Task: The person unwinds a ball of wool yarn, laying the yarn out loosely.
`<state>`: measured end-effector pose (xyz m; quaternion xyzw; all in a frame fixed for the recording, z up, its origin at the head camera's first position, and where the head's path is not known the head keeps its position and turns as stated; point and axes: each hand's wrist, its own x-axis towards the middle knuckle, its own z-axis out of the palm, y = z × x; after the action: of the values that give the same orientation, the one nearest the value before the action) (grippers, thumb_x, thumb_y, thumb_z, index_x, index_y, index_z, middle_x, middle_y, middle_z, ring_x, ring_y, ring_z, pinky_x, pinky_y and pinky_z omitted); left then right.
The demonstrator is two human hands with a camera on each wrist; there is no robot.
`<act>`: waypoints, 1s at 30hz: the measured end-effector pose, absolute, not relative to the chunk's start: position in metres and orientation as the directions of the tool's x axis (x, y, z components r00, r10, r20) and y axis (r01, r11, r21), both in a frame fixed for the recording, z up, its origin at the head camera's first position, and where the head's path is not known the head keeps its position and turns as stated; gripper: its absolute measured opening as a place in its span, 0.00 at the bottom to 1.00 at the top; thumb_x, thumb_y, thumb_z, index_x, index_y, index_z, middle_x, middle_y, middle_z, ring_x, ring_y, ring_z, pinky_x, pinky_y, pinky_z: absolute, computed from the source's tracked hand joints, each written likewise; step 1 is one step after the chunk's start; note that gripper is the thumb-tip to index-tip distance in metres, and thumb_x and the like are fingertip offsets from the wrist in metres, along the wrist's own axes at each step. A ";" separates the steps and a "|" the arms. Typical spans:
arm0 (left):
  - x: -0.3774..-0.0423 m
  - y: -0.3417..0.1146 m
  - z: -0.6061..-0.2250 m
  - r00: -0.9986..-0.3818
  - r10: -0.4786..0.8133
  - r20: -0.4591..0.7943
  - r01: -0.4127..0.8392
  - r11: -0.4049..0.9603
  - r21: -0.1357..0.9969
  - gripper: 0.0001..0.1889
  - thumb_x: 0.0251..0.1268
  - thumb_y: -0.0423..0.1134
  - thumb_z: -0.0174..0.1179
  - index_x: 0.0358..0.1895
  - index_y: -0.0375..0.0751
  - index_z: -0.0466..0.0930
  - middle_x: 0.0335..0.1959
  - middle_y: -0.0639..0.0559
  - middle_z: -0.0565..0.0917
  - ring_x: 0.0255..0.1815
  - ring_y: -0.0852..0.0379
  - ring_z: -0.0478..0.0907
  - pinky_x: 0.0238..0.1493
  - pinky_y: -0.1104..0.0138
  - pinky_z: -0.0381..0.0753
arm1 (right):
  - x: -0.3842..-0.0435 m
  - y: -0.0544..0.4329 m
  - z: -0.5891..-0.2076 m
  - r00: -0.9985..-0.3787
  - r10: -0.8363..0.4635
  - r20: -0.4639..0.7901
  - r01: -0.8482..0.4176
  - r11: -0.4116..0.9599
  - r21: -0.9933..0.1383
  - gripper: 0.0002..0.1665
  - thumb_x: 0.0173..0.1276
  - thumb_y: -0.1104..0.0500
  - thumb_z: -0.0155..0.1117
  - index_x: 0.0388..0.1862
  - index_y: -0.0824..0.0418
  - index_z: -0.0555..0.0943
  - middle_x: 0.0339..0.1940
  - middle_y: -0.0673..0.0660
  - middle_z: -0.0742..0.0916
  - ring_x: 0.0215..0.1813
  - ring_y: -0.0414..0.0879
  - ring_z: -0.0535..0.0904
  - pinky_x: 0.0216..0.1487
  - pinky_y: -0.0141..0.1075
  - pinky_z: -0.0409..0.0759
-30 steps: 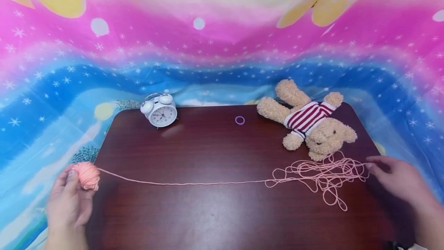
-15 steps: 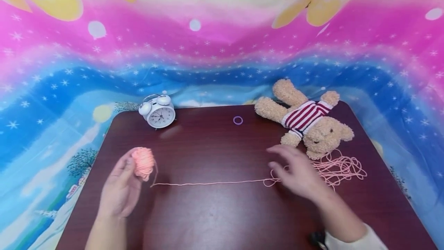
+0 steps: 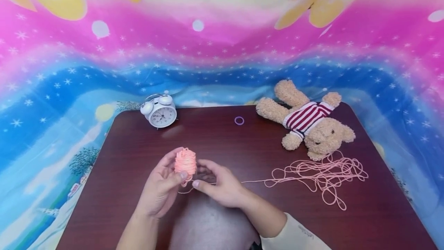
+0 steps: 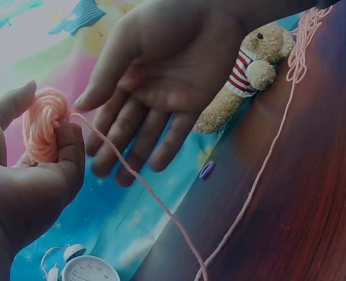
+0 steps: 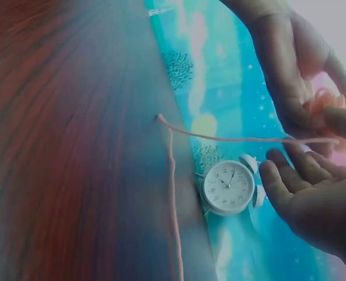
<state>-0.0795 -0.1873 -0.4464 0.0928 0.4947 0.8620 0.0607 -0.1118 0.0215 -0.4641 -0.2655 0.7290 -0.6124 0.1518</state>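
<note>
A small ball of peach yarn is held up over the middle of the table by my left hand, pinched between thumb and fingers. Close to its right side is my right hand, fingers loosely extended and holding nothing. In the left wrist view the ball sits in the left fingers, and a strand runs from it past the open right palm to the table. That strand also crosses the right wrist view. It leads to a loose tangle of yarn at right.
A white twin-bell alarm clock stands at the table's back left. A purple ring lies at the back middle. A teddy bear in a striped shirt lies at back right, its head by the tangle. A printed cloth surrounds the dark table.
My left hand has carried the yarn ball rightward from the table's left edge to the middle. My right hand has left the tangle and moved left to beside the ball.
</note>
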 end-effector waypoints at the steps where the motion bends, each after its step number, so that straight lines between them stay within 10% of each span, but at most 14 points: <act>1: -0.079 -0.187 -0.446 -0.977 0.193 0.088 -0.018 -0.491 0.871 0.33 0.68 0.17 0.55 0.75 0.41 0.65 0.64 0.45 0.79 0.53 0.57 0.82 0.50 0.70 0.84 | -0.112 0.019 -0.464 -0.816 -0.570 0.098 -0.181 0.091 -0.979 0.31 0.73 0.58 0.68 0.70 0.68 0.73 0.52 0.59 0.89 0.52 0.47 0.87 0.58 0.39 0.84; 10: -0.080 -0.208 -0.454 -0.984 0.175 -0.013 -0.068 -0.314 0.947 0.34 0.68 0.19 0.58 0.76 0.38 0.62 0.64 0.45 0.79 0.51 0.58 0.83 0.48 0.70 0.85 | -0.121 0.042 -0.455 -0.874 -0.480 0.075 -0.176 0.168 -0.970 0.04 0.73 0.63 0.68 0.42 0.57 0.89 0.31 0.47 0.91 0.38 0.53 0.90 0.36 0.34 0.86; 30: -0.073 -0.229 -0.474 -0.975 0.223 0.020 -0.065 -0.365 0.929 0.27 0.64 0.16 0.45 0.68 0.30 0.68 0.59 0.42 0.81 0.56 0.53 0.82 0.59 0.58 0.85 | -0.128 0.088 -0.427 -0.896 -0.352 0.271 -0.370 0.252 -0.894 0.04 0.72 0.62 0.71 0.43 0.57 0.89 0.34 0.47 0.92 0.32 0.40 0.85 0.27 0.30 0.78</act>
<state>-0.0731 -0.2291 -0.4735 0.0712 0.5566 0.8231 0.0876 -0.1284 0.0879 -0.4267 -0.2281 0.7912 -0.5674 -0.0078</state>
